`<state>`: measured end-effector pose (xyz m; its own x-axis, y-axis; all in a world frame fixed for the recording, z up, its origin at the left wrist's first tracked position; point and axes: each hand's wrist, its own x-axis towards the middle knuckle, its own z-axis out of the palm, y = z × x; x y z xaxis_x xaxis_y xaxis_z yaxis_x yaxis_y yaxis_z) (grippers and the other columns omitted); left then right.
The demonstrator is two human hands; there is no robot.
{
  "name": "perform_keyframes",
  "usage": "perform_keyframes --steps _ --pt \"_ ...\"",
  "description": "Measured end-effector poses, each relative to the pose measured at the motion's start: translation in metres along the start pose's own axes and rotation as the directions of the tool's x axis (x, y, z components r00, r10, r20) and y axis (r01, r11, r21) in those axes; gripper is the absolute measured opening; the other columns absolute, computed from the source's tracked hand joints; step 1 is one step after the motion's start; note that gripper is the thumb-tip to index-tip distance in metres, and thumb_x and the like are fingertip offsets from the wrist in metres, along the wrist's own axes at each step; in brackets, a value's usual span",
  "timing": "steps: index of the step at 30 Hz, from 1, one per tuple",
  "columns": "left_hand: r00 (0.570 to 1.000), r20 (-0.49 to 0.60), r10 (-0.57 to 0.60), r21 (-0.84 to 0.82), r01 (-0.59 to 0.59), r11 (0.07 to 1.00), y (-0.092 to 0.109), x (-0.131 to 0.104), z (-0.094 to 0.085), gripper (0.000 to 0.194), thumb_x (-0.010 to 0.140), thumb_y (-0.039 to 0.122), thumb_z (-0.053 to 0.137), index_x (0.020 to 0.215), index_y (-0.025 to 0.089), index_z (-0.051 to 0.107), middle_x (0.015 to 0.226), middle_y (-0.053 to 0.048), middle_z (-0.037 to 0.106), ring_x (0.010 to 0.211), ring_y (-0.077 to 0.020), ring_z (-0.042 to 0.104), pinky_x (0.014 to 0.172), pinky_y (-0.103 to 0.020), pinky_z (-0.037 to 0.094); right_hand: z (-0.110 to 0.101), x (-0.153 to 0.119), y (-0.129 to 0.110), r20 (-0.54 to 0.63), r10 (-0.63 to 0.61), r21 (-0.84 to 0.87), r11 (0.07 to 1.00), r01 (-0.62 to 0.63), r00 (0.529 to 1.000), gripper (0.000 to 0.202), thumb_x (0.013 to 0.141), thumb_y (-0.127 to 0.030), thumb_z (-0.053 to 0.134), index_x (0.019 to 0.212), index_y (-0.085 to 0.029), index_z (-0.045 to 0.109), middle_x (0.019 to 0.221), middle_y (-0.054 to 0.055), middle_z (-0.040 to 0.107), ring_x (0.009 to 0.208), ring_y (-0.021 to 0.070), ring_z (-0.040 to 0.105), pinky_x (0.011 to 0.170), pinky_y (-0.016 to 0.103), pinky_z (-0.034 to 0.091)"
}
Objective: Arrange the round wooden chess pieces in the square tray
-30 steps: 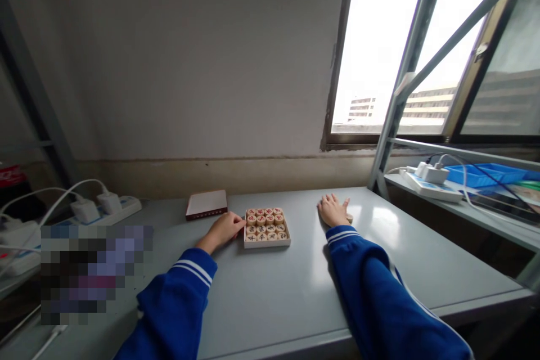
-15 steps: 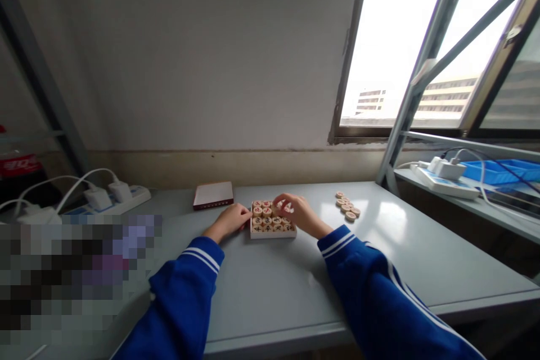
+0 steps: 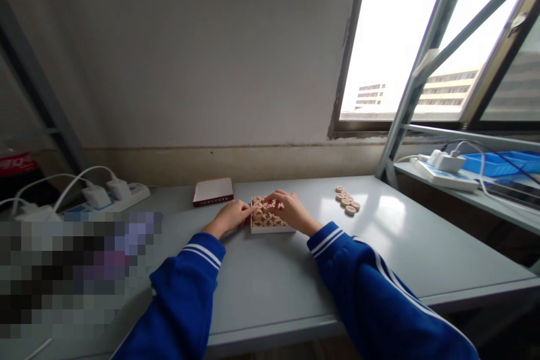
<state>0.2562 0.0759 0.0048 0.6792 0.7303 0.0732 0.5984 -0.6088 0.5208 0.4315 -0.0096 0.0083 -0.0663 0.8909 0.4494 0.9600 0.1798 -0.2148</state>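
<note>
Right hand (image 3: 291,211) curls over the white shallow box of round wooden chess discs (image 3: 270,218) mid-table, fingertips pinching pieces; left hand (image 3: 230,217), loosely closed, steadies its left edge. Lifting cleanly likely matters next.

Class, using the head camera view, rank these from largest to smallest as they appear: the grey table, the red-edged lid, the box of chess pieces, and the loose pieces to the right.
1. grey table
2. box of chess pieces and red-edged lid: alike, and the hands partly hide the box, so unranked
3. loose pieces
</note>
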Motion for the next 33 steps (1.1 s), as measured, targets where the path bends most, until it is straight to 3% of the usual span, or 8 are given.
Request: perform_keyframes --steps 4,8,12,17,21,25,28,33 --pt "1.0 -0.015 -0.01 0.025 0.01 1.0 -0.001 -0.001 0.001 0.051 0.071 0.061 0.04 0.049 0.017 0.052 0.041 0.002 0.045 0.045 -0.0122 0.041 0.051 -0.025 0.027 -0.016 -0.004 0.045 -0.115 0.253 -0.16 0.95 -0.269 0.961 0.028 0.085 -0.021 0.046 0.111 -0.02 0.055 0.119 0.01 0.053 0.113 0.0238 0.042 0.094 0.042 0.027" --pt "1.0 -0.014 -0.006 0.036 0.007 0.999 -0.002 0.0 0.002 0.047 0.073 0.056 0.04 0.052 0.017 0.055 0.043 0.001 0.047 0.047 -0.0123 0.041 0.049 -0.025 0.024 -0.03 -0.02 0.097 -0.201 0.538 -0.246 0.781 -0.573 0.819 0.04 0.083 -0.018 0.043 0.121 -0.007 0.046 0.134 0.023 0.035 0.125 0.0333 0.027 0.095 0.059 0.017" --pt "1.0 -0.005 -0.003 0.038 0.003 0.999 -0.001 0.001 0.002 0.045 0.073 0.055 0.04 0.054 0.017 0.055 0.045 0.001 0.048 0.047 -0.0122 0.041 0.049 -0.025 0.023 -0.033 -0.032 0.124 -0.157 0.653 -0.281 0.69 -0.667 0.741 0.034 0.085 -0.022 0.04 0.113 -0.007 0.052 0.124 0.023 0.047 0.119 0.0339 0.037 0.091 0.067 0.012" --pt "1.0 0.003 -0.005 0.03 0.005 1.0 0.0 0.0 0.0 0.046 0.072 0.057 0.041 0.052 0.017 0.054 0.043 0.002 0.044 0.046 -0.0118 0.039 0.049 -0.025 0.023 -0.034 -0.027 0.121 -0.089 0.615 -0.303 0.733 -0.61 0.783 0.027 0.084 -0.013 0.037 0.096 -0.013 0.062 0.104 0.015 0.062 0.102 0.0269 0.052 0.095 0.06 0.015" --pt "1.0 0.018 -0.017 0.014 0.017 1.0 0.003 -0.002 -0.001 0.049 0.073 0.059 0.039 0.052 0.017 0.053 0.043 0.002 0.045 0.046 -0.0117 0.04 0.049 -0.025 0.024 -0.042 -0.021 0.101 -0.026 0.515 -0.275 0.82 -0.502 0.857 0.014 0.078 -0.017 0.053 0.081 -0.016 0.066 0.086 0.011 0.066 0.094 0.026 0.054 0.094 0.052 0.022" --pt "0.999 0.045 -0.009 0.003 0.008 1.0 0.004 -0.003 -0.002 0.049 0.073 0.059 0.039 0.051 0.017 0.051 0.041 0.002 0.045 0.044 -0.0114 0.04 0.05 -0.025 0.026 -0.051 -0.014 0.071 0.042 0.326 -0.154 0.936 -0.316 0.944 0.016 0.077 -0.036 0.059 0.085 -0.024 0.067 0.091 0.003 0.064 0.09 0.0192 0.055 0.086 0.036 0.035" --pt "0.999 0.043 0.011 0.003 -0.011 1.0 0.003 -0.003 -0.002 0.049 0.072 0.06 0.041 0.05 0.017 0.05 0.042 0.003 0.044 0.044 -0.0109 0.039 0.049 -0.025 0.026 -0.045 -0.007 0.047 0.037 0.089 0.053 0.994 -0.091 0.995 0.025 0.077 -0.042 0.058 0.095 -0.025 0.065 0.094 0.002 0.061 0.083 0.0139 0.054 0.073 0.025 0.04" --pt "0.999 0.037 0.035 0.019 -0.036 0.999 0.002 -0.003 -0.002 0.051 0.071 0.061 0.042 0.047 0.017 0.047 0.041 0.003 0.042 0.043 -0.0108 0.039 0.049 -0.025 0.025 -0.015 -0.002 0.014 0.052 -0.136 0.144 0.981 0.127 0.989 0.019 0.076 -0.035 0.062 0.09 -0.024 0.065 0.082 0.001 0.06 0.075 0.0123 0.053 0.068 0.024 0.035"
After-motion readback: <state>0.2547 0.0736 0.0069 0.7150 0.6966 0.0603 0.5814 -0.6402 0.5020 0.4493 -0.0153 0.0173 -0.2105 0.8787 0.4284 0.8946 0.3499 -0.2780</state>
